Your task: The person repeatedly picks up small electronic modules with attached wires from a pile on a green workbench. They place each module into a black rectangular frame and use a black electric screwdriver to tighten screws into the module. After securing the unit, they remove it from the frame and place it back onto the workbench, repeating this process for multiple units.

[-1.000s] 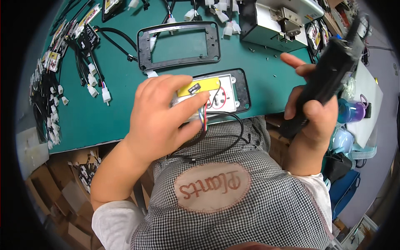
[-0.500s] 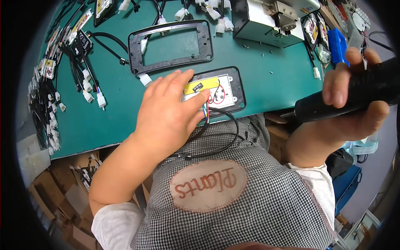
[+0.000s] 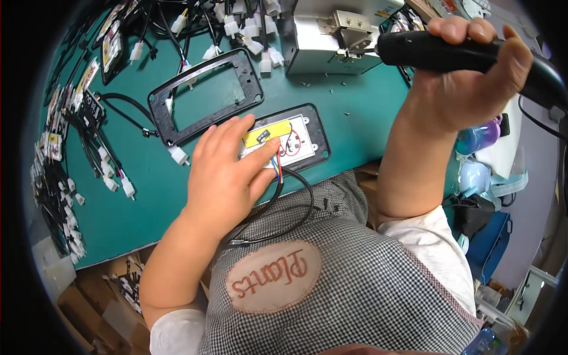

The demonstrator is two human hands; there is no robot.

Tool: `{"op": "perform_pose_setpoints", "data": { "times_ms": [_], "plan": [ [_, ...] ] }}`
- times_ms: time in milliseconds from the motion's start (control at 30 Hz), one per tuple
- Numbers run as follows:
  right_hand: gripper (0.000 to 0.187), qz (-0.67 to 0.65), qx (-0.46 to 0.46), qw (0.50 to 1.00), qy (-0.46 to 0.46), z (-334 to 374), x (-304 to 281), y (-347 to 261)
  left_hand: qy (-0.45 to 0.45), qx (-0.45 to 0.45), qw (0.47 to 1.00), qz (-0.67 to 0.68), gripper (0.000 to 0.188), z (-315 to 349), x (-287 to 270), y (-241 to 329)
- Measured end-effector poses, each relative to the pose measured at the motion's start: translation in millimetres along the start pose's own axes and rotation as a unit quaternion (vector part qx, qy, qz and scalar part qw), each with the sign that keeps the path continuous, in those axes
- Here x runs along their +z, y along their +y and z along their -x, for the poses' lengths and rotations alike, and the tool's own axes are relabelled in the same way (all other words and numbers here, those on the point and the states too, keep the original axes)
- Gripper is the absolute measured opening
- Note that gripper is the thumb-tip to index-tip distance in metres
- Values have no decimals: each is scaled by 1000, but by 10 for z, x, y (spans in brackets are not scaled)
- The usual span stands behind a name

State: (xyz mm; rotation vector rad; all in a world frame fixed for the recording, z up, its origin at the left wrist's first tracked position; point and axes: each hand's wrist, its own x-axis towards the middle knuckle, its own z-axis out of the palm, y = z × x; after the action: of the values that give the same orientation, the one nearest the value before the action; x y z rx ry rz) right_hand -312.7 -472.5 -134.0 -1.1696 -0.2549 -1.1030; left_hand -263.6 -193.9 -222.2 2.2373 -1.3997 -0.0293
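Observation:
A black electric screwdriver (image 3: 449, 52) is gripped in my right hand (image 3: 473, 83), raised at the upper right. Its bit reaches the metal fixture (image 3: 355, 29) on a grey metal box (image 3: 322, 44); whether they touch I cannot tell. My left hand (image 3: 225, 168) holds the left end of a black plastic housing (image 3: 319, 133) on the green mat. Its thumb presses on the white circuit board (image 3: 302, 151) with a yellow block (image 3: 269, 134) inside the housing. From the board, coloured wires and a black cable (image 3: 310, 195) loop toward my apron.
Beyond my left hand lies an empty black frame (image 3: 204, 89). Several small screws (image 3: 331, 91) are scattered before the metal box. Wired modules and white connectors (image 3: 109, 177) crowd the mat's left and far sides. A purple cup-like item (image 3: 482, 137) is at the right.
My right hand has carried the screwdriver up and left to the metal box's fixture. My left hand stays on the housing, while the whole view has shifted.

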Motion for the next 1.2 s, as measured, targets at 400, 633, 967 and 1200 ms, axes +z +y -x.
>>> {"op": "perform_pose_setpoints", "data": {
  "times_ms": [400,633,967,1200],
  "plan": [
    [29,87,-36,993,70,39,389,190,1,8,1000,12,49,-23,4,-23],
    [36,1,94,990,-107,171,261,116,9,18,1000,17,49,-7,8,-53],
    [44,-44,108,978,-171,623,127,235,13,15,1000,14,51,12,31,-56],
    [46,-19,122,981,-150,691,185,357,17,8,1000,17,49,14,39,-64]
  ]
}}
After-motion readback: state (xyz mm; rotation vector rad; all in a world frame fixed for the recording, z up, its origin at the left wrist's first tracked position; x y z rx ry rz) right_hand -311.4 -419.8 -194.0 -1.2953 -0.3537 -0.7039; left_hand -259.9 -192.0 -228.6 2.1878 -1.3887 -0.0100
